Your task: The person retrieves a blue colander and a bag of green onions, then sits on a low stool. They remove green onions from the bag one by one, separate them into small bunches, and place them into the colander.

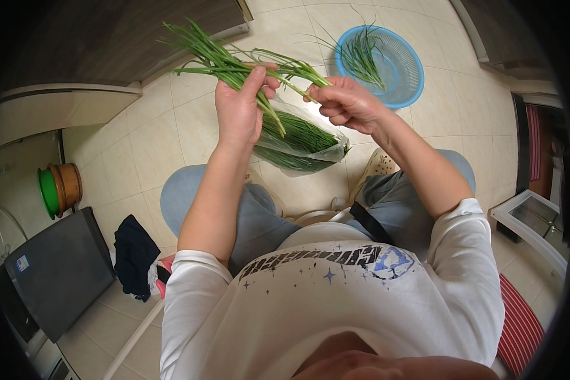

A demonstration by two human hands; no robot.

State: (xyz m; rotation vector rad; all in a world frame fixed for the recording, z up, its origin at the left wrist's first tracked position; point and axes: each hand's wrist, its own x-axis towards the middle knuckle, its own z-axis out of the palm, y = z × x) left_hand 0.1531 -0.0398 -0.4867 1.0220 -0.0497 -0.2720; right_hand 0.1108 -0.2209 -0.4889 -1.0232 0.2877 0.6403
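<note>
A bunch of long green Chinese chives lies across the palm of my left hand, with my thumb pressed over the stalks. My right hand pinches the pale stem ends of a few chives, whose leaves reach back towards the left hand. Below both hands, a clear plastic bag full of more chives lies on the floor. To the right beyond my hands stands a blue plastic basket, with some loose chives leaning inside and over its rim.
Pale floor tiles surround my knees and shoes. Dark cabinets run along the far left. Green and orange basins, a grey appliance and dark cloth are at left. A red striped mat lies at lower right.
</note>
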